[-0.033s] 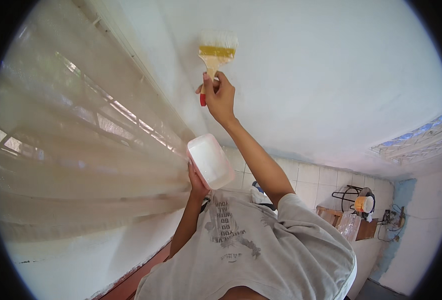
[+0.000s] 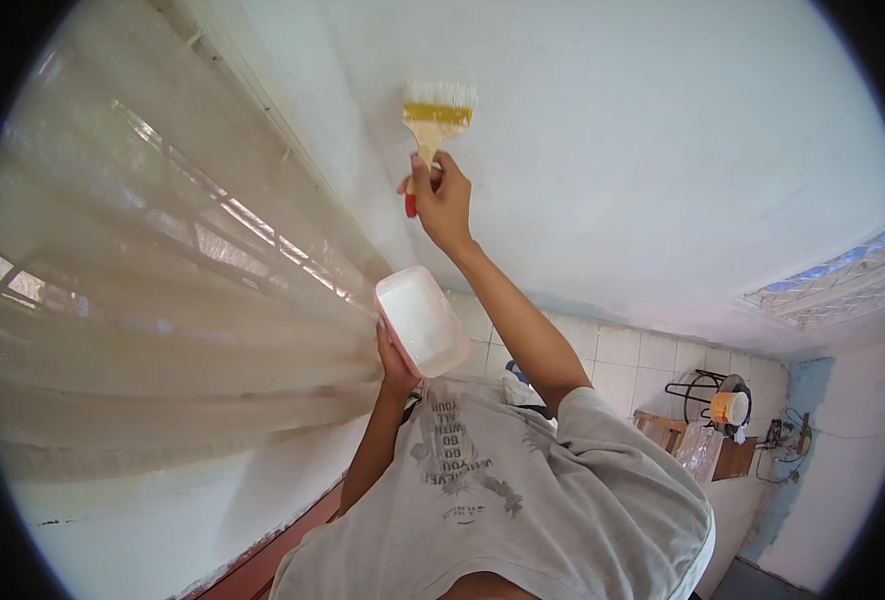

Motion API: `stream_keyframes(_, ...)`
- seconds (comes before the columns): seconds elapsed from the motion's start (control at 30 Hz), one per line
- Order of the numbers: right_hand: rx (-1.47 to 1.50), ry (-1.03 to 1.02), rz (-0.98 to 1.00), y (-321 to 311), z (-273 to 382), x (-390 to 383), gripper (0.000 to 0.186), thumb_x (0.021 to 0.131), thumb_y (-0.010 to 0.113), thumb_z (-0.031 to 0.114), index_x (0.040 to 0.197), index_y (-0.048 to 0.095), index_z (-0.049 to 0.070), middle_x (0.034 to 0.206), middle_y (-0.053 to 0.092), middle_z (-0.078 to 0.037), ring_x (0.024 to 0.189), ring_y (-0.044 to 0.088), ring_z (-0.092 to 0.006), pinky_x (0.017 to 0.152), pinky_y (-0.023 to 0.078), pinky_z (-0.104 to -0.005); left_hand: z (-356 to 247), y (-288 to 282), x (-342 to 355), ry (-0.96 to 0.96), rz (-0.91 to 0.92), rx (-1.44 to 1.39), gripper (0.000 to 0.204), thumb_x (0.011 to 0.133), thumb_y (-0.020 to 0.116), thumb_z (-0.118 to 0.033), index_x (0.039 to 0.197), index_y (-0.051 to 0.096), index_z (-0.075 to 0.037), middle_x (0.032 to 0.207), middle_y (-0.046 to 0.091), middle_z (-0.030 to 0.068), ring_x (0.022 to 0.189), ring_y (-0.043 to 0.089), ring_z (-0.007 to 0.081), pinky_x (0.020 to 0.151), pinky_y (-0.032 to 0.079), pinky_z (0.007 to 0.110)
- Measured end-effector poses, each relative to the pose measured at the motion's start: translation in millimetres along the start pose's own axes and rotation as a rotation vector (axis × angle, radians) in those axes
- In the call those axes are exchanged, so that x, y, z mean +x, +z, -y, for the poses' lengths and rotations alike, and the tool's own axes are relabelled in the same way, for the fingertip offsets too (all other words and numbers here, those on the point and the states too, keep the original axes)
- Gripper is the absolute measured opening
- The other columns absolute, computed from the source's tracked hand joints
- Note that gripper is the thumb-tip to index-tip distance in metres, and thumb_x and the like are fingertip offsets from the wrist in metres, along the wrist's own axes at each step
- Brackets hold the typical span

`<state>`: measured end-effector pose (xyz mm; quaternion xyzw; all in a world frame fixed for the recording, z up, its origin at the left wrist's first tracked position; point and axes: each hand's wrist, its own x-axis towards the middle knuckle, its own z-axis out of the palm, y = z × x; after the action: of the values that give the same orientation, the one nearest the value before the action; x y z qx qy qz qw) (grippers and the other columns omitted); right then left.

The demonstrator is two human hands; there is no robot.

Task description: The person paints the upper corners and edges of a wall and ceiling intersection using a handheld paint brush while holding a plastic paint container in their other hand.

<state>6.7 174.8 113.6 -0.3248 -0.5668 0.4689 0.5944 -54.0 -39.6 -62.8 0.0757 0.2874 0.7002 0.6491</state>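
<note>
- Sliding slightly toward the grey shirt (image 2: 582,470), the paintbrush (image 2: 437,117) sits a little lower in view than in the picture just before, and the right hand (image 2: 445,204) has come along with it.
- The right hand is closed on the paintbrush, thumb and fingers pinching its pale handle, whose red end pokes out below the grip.
- The white bristles point away from the shirt and seem to rest on the white wall (image 2: 642,150); they blend with it, so firm contact is hard to confirm.
- The left hand (image 2: 394,357) is curled around the side of a pink tub (image 2: 450,356), which has barely moved and contains a white, paint-like liquid (image 2: 422,318).
- With the tub steady and the paintbrush well apart from it, this small shift looks like part of a stroke along the wall, not a dip.
- A sheer beige curtain (image 2: 182,340) hangs to the left; an orange-and-white bucket (image 2: 728,407) stands far to the right, near the tiled floor (image 2: 617,350).
</note>
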Motion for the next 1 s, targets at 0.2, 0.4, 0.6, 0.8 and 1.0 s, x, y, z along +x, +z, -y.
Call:
stream_keyframes(0.2, -0.093, 0.358, 0.013, -50.6, -152.2, -87.5, 0.031, 0.107, 0.06, 0.026, 0.108, 0.064, -0.004, 0.071, 0.07, -0.011, 0.054, 0.059, -0.0122, 0.05, 0.045, -0.0289, 0.4, -23.1, -6.9, 0.036, -0.085, -0.001, 0.065, 0.111, 0.032, -0.056, 0.157, 0.042, -0.012, 0.149, 0.057, 0.0094, 0.133, 0.06, 0.0299, 0.112, 0.05, 0.05)
stream_keyframes(0.4, 0.059, 0.759, -0.151, -134.8, -248.2, -105.9, 0.031, 0.106, 0.058, 0.025, 0.11, 0.065, -0.005, 0.079, 0.071, -0.012, 0.053, 0.053, -0.0122, 0.05, 0.041, -0.0271, 5.3, -18.4, -5.1, 0.018, -0.088, -0.013, 0.066, 0.11, 0.032, -0.058, 0.157, 0.042, -0.012, 0.15, 0.057, 0.0092, 0.134, 0.059, 0.0298, 0.114, 0.048, 0.05)
stream_keyframes(0.6, 0.162, 0.593, -0.19, -111.8, -186.1, -55.2, 0.028, 0.103, 0.063, 0.025, 0.106, 0.067, -0.003, 0.083, 0.071, -0.01, 0.066, 0.058, -0.0117, 0.058, 0.046, -0.0271, 10.4, -18.2, -4.0, -0.014, -0.095, -0.001, 0.067, 0.11, 0.032, -0.059, 0.157, 0.042, -0.012, 0.151, 0.056, 0.0095, 0.135, 0.059, 0.0307, 0.114, 0.048, 0.051)
stream_keyframes(0.8, 0.092, 0.287, -0.112, -50.5, 7.2, 3.7, 0.03, 0.103, 0.067, 0.024, 0.092, 0.065, -0.004, 0.071, 0.067, -0.006, 0.055, 0.053, -0.008, 0.05, 0.039, -0.0256, 14.4, -11.5, -5.0, -0.06, -0.067, -0.018, 0.066, 0.11, 0.033, -0.058, 0.157, 0.042, -0.013, 0.151, 0.056, 0.0095, 0.134, 0.059, 0.0318, 0.113, 0.049, 0.052)
stream_keyframes(1.0, 0.091, 0.093, 0.215, -88.5, 74.6, -4.7, 0.032, 0.109, 0.058, 0.027, 0.12, 0.066, -0.002, 0.079, 0.07, -0.006, 0.06, 0.053, -0.0064, 0.051, 0.038, -0.0247, 15.9, -6.0, -6.5, -0.048, -0.077, -0.014, 0.066, 0.109, 0.035, -0.058, 0.157, 0.041, -0.013, 0.151, 0.055, 0.0104, 0.134, 0.059, 0.0317, 0.113, 0.049, 0.053)
